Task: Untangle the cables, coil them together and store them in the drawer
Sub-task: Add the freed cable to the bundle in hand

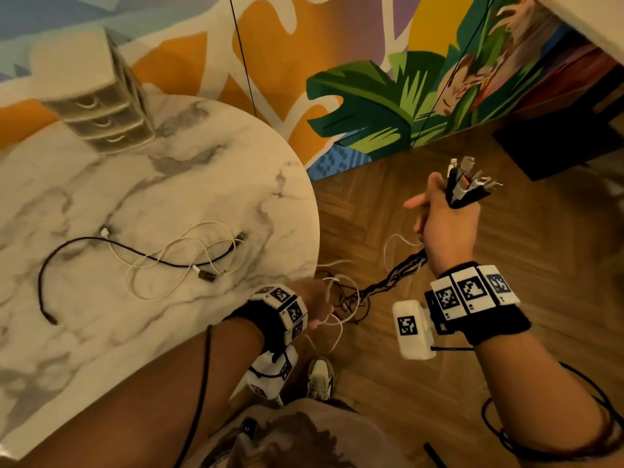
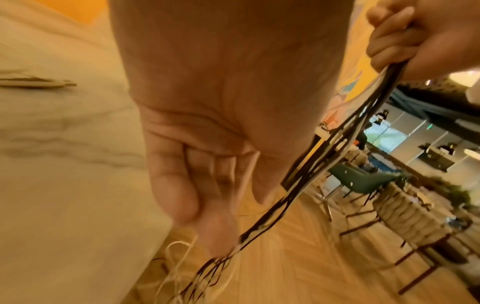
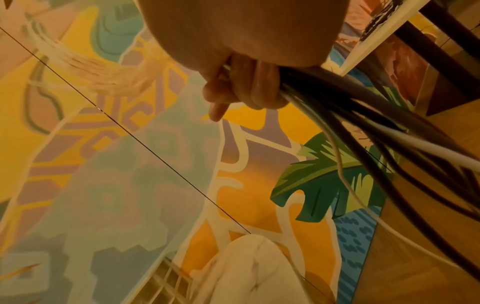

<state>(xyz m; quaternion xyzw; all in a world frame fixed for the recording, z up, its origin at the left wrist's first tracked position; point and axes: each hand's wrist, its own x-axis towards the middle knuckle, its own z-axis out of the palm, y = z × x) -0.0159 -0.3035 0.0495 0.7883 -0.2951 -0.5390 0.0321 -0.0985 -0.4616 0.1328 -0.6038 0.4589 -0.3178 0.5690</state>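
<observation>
Nearest the head camera, the left hand [image 1: 315, 307] sits low just off the worktop [image 1: 189, 184] edge, its fingers curled into the loose, knotted end of the bundle [image 1: 391, 276] of cables. From there the bundle runs up and to the right to the right hand [image 1: 445, 228], which is fisted round it; the plugs [image 1: 467, 180] fan out above that fist, pointing up and away from the person. Two more cables [image 1: 162, 256], one black and one white, lie crossed on the worktop, well apart from the hands. Drawers [image 1: 108, 121] stand at the far side, all closed.

From the left wrist, the left hand's fingertips [image 2: 221, 244] pinch the strands where they splay into tangled loops below. The bundle [image 2: 337, 156] slants from there up to the right hand [image 2: 415, 41], fairly taut.

From the right wrist, the right hand's fingers [image 3: 246, 88] wrap the cables [image 3: 363, 115], which stream down and to the right.

Untangling appears to be the step in hand, with coiling and storing not begun. The next move likely calls for the left hand to comb the snarl down towards the free ends while the right keeps the plug ends together, then for the worktop pair to be gathered in.
</observation>
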